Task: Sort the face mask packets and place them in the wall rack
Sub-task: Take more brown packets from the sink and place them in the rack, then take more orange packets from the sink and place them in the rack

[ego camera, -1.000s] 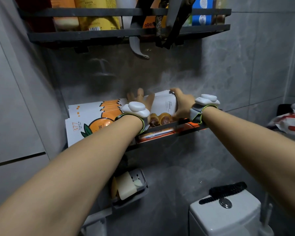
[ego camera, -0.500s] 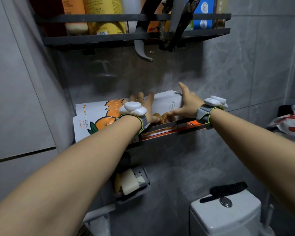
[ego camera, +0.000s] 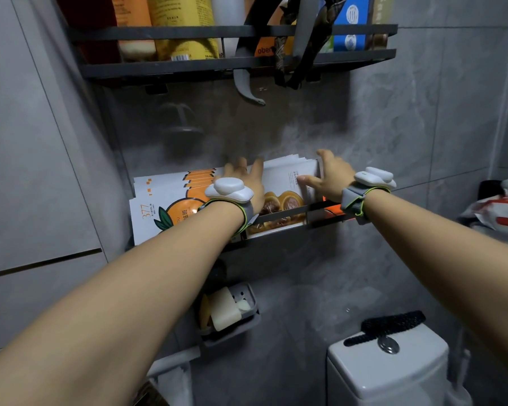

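— Over at the lower wall rack, both bare arms are reaching straight out, side by side.

— What is the left hand doing?

— It is lying flat with its fingers straight and spread, gripping nothing, pressing on the packets where the two stacks are meeting.

— And the right hand?

— It is also unclenched, with its thumb sticking out and its fingers pushing against the right edge of the brown-print packets.

— How are the packets sitting?

— They are standing in the rack on their long edges and leaning back toward the wall, with their long axes running left to right and their printed faces pointing into the room. The orange-print packets are filling the left side and the brown-print ones the right.

— Anything else holding things?

— The upper rack is carrying a row of bottles, and the soap dish below is holding soap bars.
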Demonstrator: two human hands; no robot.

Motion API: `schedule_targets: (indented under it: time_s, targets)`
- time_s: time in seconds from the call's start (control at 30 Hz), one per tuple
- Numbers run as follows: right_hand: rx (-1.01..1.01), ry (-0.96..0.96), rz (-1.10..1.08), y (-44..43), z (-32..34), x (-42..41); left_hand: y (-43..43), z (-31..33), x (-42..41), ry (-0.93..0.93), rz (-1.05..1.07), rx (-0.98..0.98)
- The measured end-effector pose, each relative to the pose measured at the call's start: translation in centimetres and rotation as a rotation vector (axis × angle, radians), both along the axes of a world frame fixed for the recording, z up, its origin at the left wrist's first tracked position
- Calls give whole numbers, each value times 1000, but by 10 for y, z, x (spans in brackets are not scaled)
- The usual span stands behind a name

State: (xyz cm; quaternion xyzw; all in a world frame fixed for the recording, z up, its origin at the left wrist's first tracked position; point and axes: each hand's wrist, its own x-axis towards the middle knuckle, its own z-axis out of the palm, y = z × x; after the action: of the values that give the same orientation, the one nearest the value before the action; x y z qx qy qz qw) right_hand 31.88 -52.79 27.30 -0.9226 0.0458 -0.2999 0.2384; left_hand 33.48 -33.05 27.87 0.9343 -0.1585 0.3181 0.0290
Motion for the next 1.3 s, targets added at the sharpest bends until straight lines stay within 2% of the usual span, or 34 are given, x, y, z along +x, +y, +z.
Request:
schedule_targets:
  time_s: [0.17,0.3,0.43,0.63,0.93,1.13,1.3]
  targets:
    - [-6,-14,5,4,1,-14,1,1,-6,14,-1,-32]
    - [-92,-124,-35,17,-6,-26,4,1,-15,-55,-37,14]
    - [-134,-184,-30,37,-11,-42,6,-5,-28,-96,-104,-22]
    - [-66,-218,86,91,-23,-67,29,-17,-62,-114,-186,-127]
    - [12,-231,318,195,-46,-98,128,-48,-127,35,-213,-342]
    - [8,-101,418,275,-74,-118,218,-85,-154,77,-140,-404]
    - [8,23,524,358,-117,-134,303,-130,-185,185,-74,-453]
